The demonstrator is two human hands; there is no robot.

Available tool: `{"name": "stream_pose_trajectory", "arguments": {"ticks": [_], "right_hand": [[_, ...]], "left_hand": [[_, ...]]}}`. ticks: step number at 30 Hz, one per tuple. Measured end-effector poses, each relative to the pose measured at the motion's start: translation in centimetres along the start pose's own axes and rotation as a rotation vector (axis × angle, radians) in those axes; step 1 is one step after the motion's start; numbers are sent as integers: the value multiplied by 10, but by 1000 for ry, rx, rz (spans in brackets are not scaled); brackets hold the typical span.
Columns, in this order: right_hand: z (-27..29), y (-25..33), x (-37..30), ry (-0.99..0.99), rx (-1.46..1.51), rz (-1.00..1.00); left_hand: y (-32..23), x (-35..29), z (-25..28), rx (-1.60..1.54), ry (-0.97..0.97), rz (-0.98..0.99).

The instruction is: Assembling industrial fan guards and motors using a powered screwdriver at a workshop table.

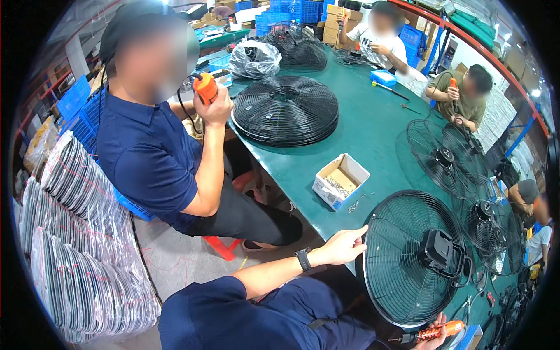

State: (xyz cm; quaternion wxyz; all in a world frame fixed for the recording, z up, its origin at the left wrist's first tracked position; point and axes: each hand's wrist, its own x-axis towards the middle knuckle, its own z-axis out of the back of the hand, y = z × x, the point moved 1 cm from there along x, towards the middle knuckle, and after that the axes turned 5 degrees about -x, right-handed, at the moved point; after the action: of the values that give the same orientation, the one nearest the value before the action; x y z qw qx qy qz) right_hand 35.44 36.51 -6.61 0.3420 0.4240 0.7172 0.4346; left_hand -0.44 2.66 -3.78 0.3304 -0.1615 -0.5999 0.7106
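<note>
A round black wire fan guard (396,262) leans at the table's near edge, a black motor housing (441,251) at its middle. My left hand (344,246), with a dark watch on the wrist, holds the guard's left rim; the index finger lies along the edge and the other fingers are curled. At the guard's lower edge, my right hand (433,333) is closed round an orange and black electric screwdriver (437,331). The bit of this tool points left. Part of the right hand is cut off by the picture's lower edge.
An open carton (341,181) of small screws stands left of the guard, with loose screws (353,206) beside it. Beyond lies a stack of black fan guards (286,111). A co-worker (157,128) sits at left holding an orange screwdriver. More fan assemblies (446,157) lie at right near other people.
</note>
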Motion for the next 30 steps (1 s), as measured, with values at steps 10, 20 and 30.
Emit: {"name": "stream_pose_trajectory", "arguments": {"ticks": [10, 20, 30], "right_hand": [[12, -5, 14, -14, -15, -11], [-26, 5, -5, -46, 21, 18], [8, -6, 13, 147, -53, 118]], "left_hand": [[3, 1, -2, -11, 10, -19], [5, 2, -2, -11, -7, -41], [3, -1, -2, 17, -17, -57]]}}
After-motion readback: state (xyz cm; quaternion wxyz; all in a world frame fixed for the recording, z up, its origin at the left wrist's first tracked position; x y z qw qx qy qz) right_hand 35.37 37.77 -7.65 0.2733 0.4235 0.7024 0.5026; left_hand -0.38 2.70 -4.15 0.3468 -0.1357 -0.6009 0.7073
